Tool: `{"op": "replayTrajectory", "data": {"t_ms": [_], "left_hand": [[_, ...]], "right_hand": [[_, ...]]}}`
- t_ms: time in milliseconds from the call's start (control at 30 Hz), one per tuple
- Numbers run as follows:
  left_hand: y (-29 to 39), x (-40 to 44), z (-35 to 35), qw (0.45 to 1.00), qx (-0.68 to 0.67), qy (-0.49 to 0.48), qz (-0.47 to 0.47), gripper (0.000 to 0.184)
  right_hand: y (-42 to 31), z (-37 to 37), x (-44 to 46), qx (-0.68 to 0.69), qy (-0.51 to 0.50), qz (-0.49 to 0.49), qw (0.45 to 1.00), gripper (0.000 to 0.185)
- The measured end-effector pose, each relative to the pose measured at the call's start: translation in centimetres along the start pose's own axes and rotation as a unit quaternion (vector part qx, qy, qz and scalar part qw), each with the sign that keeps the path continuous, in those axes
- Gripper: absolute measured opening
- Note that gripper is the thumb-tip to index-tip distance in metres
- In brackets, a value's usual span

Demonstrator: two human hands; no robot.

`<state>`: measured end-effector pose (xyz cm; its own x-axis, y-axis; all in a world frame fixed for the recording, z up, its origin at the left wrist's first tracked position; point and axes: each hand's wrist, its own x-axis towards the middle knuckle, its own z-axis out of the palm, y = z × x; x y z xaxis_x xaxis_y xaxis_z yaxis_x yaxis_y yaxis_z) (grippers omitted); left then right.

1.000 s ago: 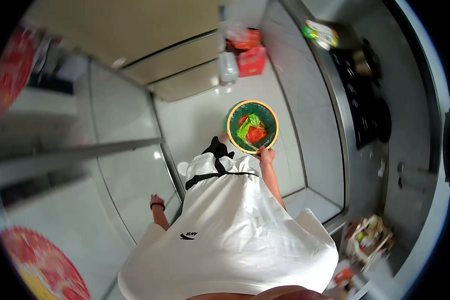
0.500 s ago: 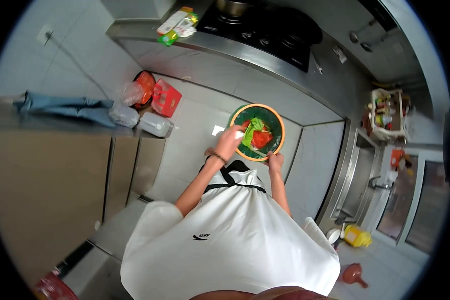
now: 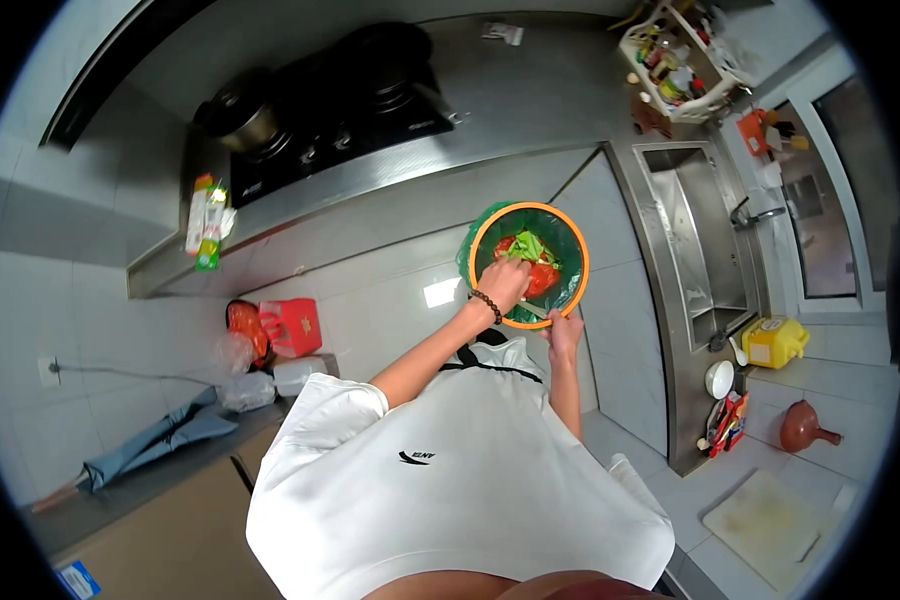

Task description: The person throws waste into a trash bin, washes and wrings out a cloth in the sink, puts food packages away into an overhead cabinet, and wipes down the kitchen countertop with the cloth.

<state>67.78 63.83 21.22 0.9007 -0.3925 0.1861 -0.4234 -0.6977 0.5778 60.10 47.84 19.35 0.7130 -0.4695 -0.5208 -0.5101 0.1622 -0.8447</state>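
Note:
A round trash bin (image 3: 584, 262) with an orange rim and a dark green liner is in front of me. Inside lie green leaves (image 3: 532, 246) and a red plastic bag (image 3: 542, 281). My left hand (image 3: 507, 280), a beaded bracelet at its wrist, reaches over the near left rim into the bin. Its fingers are bent down by the leaves, and their tips are hidden. My right hand (image 3: 564, 332) grips the near right rim. A pale grey strip (image 3: 534, 309) lies just inside the rim beside it; its kind is unclear.
A stove (image 3: 320, 140) with a pot (image 3: 242, 122) lines the far counter. To the right are a sink (image 3: 705, 260), a bottle basket (image 3: 685, 65), a yellow jug (image 3: 773, 343) and a cutting board (image 3: 765, 520). A red box (image 3: 290, 327) and bags stand left.
The view has turned, and the stove now appears further left. My left hand has gone lower into the bin, and the white thing at its fingers no longer shows. My right hand stays at the rim.

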Motion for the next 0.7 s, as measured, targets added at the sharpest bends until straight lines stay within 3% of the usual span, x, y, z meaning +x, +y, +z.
{"op": "replayTrajectory", "data": {"t_ms": [100, 167, 333, 367, 600, 700], "left_hand": [[2.7, 4.6, 0.6, 1.000, -0.016, -0.010, 0.005, 0.016], [4.5, 7.6, 0.4, 0.992, -0.122, 0.030, 0.012, 0.015], [6.5, 16.5, -1.0, 0.962, -0.238, 0.130, 0.015, 0.017], [6.4, 18.6, -1.5, 0.961, -0.250, 0.118, -0.025, 0.020], [1.2, 37.2, 1.9, 0.936, -0.309, 0.125, -0.112, 0.019], [-3.0, 46.9, 7.2, 0.961, -0.225, 0.137, -0.087, 0.019]], "right_hand": [[-2.7, -2.1, 3.3, 0.028, 0.009, 0.002, 1.000, 0.011], [-4.2, -3.9, 4.8, 0.032, 0.031, 0.006, 0.999, 0.011], [-6.3, -9.3, 7.4, 0.050, 0.087, 0.020, 0.995, 0.014], [-7.4, -10.1, 7.8, 0.053, 0.091, 0.023, 0.994, 0.014], [-16.1, -16.1, 11.2, 0.080, 0.197, -0.016, 0.977, 0.014], [-19.6, -17.0, 13.1, 0.126, 0.240, -0.039, 0.962, 0.014]]}}
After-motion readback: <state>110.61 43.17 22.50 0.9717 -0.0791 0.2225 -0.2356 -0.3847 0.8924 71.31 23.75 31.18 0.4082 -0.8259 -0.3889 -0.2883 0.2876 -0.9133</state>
